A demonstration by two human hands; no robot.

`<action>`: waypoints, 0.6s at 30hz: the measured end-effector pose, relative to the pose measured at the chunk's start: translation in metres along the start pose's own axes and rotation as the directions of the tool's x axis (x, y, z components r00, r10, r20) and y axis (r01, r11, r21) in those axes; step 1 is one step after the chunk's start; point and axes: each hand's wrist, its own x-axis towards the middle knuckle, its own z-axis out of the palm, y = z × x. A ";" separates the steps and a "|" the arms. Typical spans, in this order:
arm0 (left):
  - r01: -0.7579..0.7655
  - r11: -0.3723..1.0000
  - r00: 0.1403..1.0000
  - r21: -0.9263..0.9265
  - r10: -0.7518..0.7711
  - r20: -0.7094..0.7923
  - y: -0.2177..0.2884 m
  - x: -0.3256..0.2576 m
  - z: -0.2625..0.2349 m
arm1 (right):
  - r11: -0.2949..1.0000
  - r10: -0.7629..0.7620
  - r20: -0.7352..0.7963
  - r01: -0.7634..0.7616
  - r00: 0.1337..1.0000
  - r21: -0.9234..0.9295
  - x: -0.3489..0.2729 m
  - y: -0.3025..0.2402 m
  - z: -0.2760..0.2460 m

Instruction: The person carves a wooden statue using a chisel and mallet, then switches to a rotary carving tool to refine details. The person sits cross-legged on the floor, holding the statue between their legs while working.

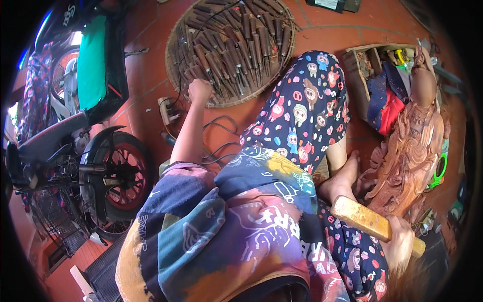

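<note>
My left hand point(200, 91) reaches to the near left rim of a round woven basket tray point(176, 85). Its fingers are curled by the handles of the wood-carving chisels point(229, 53) that fill the tray; what they grip, if anything, is hidden. At the lower right, my right hand point(400, 240) is closed round a pale wooden mallet point(361, 217), held over my patterned trouser leg. Beyond the mallet a carved reddish wooden statue point(402, 156) of a robed figure leans at a slant by my bare foot.
A wooden crate point(356, 70) with cloths stands behind the statue. A motorbike with a red-rimmed wheel point(123, 171) takes up the left side. Cables point(221, 123) and a power strip point(165, 110) lie on the red tile floor. A bright green ring-shaped object point(439, 171) is at the right.
</note>
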 end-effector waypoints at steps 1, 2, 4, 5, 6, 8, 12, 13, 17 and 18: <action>-0.015 0.994 1.000 0.106 0.015 -0.003 0.002 0.007 0.003 | 1.000 0.010 -0.008 -0.010 1.000 0.006 -0.001 0.000 0.001; -0.031 0.936 0.994 0.350 0.067 -0.089 -0.007 0.026 0.015 | 1.000 -0.002 -0.003 0.002 1.000 0.002 -0.001 0.001 0.001; -0.059 0.814 0.997 0.578 0.074 -0.002 0.024 0.005 0.008 | 0.999 0.050 0.017 -0.050 0.999 -0.023 -0.002 0.005 0.002; -0.174 0.812 0.982 0.557 0.105 0.155 0.046 0.001 0.028 | 0.994 0.106 -0.034 -0.106 0.994 0.002 -0.004 -0.010 -0.006; -0.179 0.743 0.983 0.645 0.170 0.077 0.010 0.012 0.018 | 0.998 0.030 -0.028 -0.028 0.999 0.057 0.003 -0.002 -0.003; -0.076 0.932 0.997 0.354 0.061 0.053 0.007 -0.001 0.010 | 0.999 -0.010 -0.037 0.011 0.999 0.030 0.006 0.002 -0.002; 0.108 0.982 0.985 -0.157 -0.084 0.153 -0.029 0.035 0.005 | 0.998 -0.043 -0.032 0.044 0.999 0.039 0.004 0.010 -0.001; 0.137 0.946 0.959 -0.294 -0.053 0.277 -0.023 0.037 0.012 | 0.999 -0.016 -0.031 0.017 0.999 0.042 0.000 0.008 -0.002; 0.300 0.827 0.871 -0.476 -0.034 0.490 -0.019 0.037 -0.014 | 0.998 -0.021 -0.063 0.025 0.998 0.064 0.000 0.008 0.002; 0.286 0.793 0.832 -0.538 0.073 0.550 -0.018 0.041 -0.016 | 0.999 -0.002 -0.052 0.004 0.999 0.051 -0.002 0.006 -0.001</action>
